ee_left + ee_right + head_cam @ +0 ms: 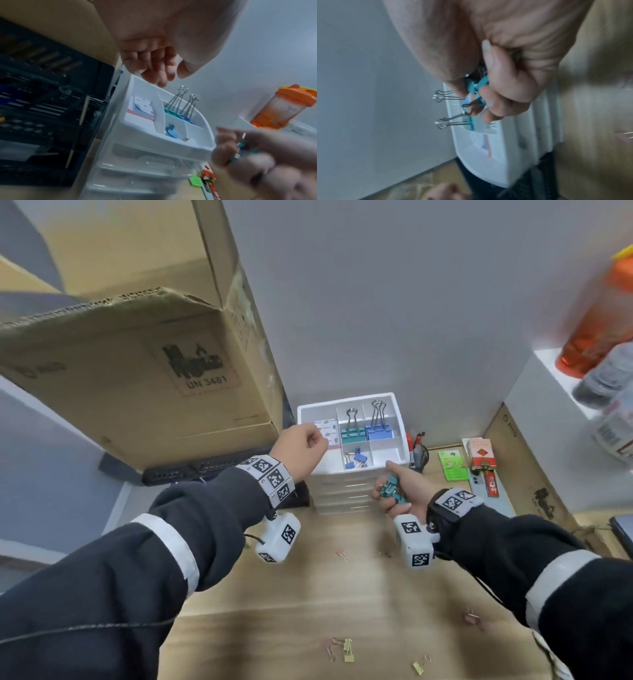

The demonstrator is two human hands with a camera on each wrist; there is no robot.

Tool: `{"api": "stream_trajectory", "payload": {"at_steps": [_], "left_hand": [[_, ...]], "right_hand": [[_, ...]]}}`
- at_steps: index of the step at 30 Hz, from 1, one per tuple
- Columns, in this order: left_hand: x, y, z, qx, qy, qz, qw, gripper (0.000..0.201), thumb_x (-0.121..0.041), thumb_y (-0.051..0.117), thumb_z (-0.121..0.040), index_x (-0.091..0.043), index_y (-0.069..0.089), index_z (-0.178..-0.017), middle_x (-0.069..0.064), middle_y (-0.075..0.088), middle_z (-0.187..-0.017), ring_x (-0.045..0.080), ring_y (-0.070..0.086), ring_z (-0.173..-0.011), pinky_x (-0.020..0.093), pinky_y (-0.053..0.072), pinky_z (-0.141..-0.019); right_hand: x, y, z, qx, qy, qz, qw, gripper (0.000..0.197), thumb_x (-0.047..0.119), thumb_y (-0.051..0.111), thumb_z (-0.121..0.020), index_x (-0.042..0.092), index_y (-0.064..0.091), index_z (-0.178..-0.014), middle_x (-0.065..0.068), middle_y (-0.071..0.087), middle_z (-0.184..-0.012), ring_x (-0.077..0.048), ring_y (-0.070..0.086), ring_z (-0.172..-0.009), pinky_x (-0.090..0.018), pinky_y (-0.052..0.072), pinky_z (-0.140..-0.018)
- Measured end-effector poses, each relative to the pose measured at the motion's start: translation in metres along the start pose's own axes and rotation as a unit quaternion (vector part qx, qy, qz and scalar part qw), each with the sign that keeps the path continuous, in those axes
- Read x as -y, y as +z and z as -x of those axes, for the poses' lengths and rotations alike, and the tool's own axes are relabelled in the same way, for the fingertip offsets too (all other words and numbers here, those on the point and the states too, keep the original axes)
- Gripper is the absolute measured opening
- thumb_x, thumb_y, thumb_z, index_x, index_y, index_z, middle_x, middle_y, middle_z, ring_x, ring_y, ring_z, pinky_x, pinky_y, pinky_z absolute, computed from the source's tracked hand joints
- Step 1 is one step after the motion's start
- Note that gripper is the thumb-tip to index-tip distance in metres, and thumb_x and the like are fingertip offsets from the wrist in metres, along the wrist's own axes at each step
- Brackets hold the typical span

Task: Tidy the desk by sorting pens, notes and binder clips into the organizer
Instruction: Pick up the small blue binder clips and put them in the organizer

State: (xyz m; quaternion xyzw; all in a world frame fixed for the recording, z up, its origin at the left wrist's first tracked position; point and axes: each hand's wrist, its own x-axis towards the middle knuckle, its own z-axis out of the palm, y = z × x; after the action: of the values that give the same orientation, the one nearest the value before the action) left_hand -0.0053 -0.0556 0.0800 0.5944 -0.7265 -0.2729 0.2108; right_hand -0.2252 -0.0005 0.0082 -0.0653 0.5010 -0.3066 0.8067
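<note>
From the head camera, the organizer (400, 419) stands at the back of the desk (342, 594) against the wall, and much of the sorting looks done: notes (327, 429) lie in its left compartment, big teal clips (352, 434) and big blue clips (378, 431) stand in the two rear ones, small blue clips (356, 458) sit in the front middle one, and the front right one shows nothing in it. The right hand (402, 491) hovers just in front of that corner, fingers curled round a bunch of small teal clips (392, 491). The left hand (303, 448) is over the organizer's left edge, loosely curled. Left to do, by my reading: loose clips (344, 650) lie scattered on the near desk, and pens (418, 453) stand in a holder beside the organizer, not in it. From the left wrist camera, the left hand (154, 63) hangs above the notes (143, 106) with fingers loosely bent and holding nothing, while the blurred right hand (257, 155) shows teal between its fingers. From the right wrist camera, the right hand (505, 88) grips the teal clips (476, 86) tightly, directly above the organizer (471, 155), so dropping them in is probably the step in hand.
</note>
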Motion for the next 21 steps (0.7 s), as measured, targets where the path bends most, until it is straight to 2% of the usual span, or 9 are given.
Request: {"api": "stream_trajectory", "payload": {"at_steps": [3,6,8,10,13,15,18,20,21], "left_hand": [[0.007,-0.008,-0.009,0.002,-0.032,-0.036,0.999,0.017,-0.022,0.057,-0.092,-0.013,0.058,-0.077,-0.001,0.059,-0.073,0.019,0.055,-0.07,0.031,0.046,-0.067],[0.013,-0.009,-0.015,0.009,-0.077,-0.068,0.995,0.016,-0.026,0.054,-0.092,-0.012,0.06,-0.092,0.003,0.066,-0.086,0.025,0.064,-0.081,0.037,0.052,-0.074],[0.014,-0.009,-0.019,0.018,-0.101,-0.104,0.989,0.019,-0.031,0.051,-0.094,-0.013,0.055,-0.098,0.004,0.064,-0.088,0.024,0.061,-0.078,0.037,0.05,-0.068],[0.014,-0.008,-0.024,0.029,-0.107,-0.136,0.984,0.021,-0.033,0.049,-0.095,-0.014,0.049,-0.105,0.004,0.06,-0.089,0.022,0.057,-0.074,0.035,0.044,-0.063],[0.012,-0.005,-0.027,0.057,-0.09,-0.176,0.979,0.029,-0.034,0.051,-0.095,-0.013,0.045,-0.114,0.005,0.06,-0.096,0.023,0.061,-0.08,0.038,0.052,-0.069],[0.012,-0.002,-0.029,0.073,-0.079,-0.19,0.976,0.033,-0.034,0.051,-0.095,-0.012,0.044,-0.118,0.007,0.061,-0.1,0.024,0.063,-0.082,0.043,0.056,-0.075],[0.014,0.001,-0.034,0.09,-0.084,-0.188,0.974,0.035,-0.034,0.052,-0.095,-0.012,0.044,-0.121,0.007,0.06,-0.102,0.022,0.062,-0.082,0.041,0.056,-0.073],[0.016,0.003,-0.037,0.099,-0.095,-0.186,0.973,0.037,-0.032,0.052,-0.094,-0.012,0.043,-0.124,0.006,0.059,-0.105,0.022,0.061,-0.084,0.037,0.054,-0.069],[0.016,0.004,-0.039,0.102,-0.098,-0.185,0.972,0.038,-0.03,0.052,-0.093,-0.012,0.044,-0.125,0.006,0.059,-0.106,0.022,0.061,-0.085,0.035,0.052,-0.067]], "right_hand": [[0.043,0.021,0.02,-0.005,-0.019,-0.012,1.0,0.036,0.036,0.045,-0.101,0.013,0.043,-0.074,-0.006,0.05,-0.065,-0.008,0.037,-0.036,-0.013,0.021,-0.026],[0.092,0.044,0.03,0.01,-0.039,-0.025,0.999,0.029,0.028,0.044,-0.102,0.01,0.044,-0.078,-0.007,0.051,-0.064,-0.008,0.037,-0.036,-0.012,0.023,-0.027],[0.122,0.057,0.027,0.025,-0.037,-0.03,0.999,0.025,0.022,0.044,-0.102,0.009,0.046,-0.08,-0.007,0.051,-0.062,-0.008,0.04,-0.034,-0.015,0.031,-0.026],[0.147,0.07,0.021,0.021,-0.044,-0.042,0.998,0.021,0.017,0.045,-0.101,0.007,0.048,-0.082,-0.006,0.05,-0.07,-0.01,0.047,-0.036,-0.02,0.039,-0.029],[0.164,0.089,0.018,0.005,-0.065,-0.073,0.995,0.015,0.011,0.051,-0.099,0.004,0.051,-0.086,-0.01,0.052,-0.079,-0.016,0.059,-0.059,-0.022,0.052,-0.039],[0.168,0.097,0.012,-0.019,-0.096,-0.061,0.993,0.01,0.007,0.053,-0.098,0.0,0.052,-0.09,-0.016,0.054,-0.087,-0.023,0.06,-0.077,-0.028,0.059,-0.049],[0.171,0.102,-0.003,-0.052,-0.086,0.004,0.995,0.006,0.002,0.053,-0.097,-0.004,0.055,-0.096,-0.023,0.058,-0.1,-0.031,0.066,-0.09,-0.032,0.061,-0.054],[0.171,0.104,-0.011,-0.083,-0.062,0.072,0.992,0.006,0.001,0.051,-0.097,-0.005,0.055,-0.098,-0.025,0.062,-0.102,-0.029,0.07,-0.096,-0.035,0.062,-0.057],[0.172,0.105,-0.019,-0.084,-0.053,0.099,0.99,0.007,0.001,0.049,-0.098,-0.004,0.054,-0.097,-0.023,0.064,-0.099,-0.026,0.072,-0.092,-0.035,0.062,-0.062]]}}
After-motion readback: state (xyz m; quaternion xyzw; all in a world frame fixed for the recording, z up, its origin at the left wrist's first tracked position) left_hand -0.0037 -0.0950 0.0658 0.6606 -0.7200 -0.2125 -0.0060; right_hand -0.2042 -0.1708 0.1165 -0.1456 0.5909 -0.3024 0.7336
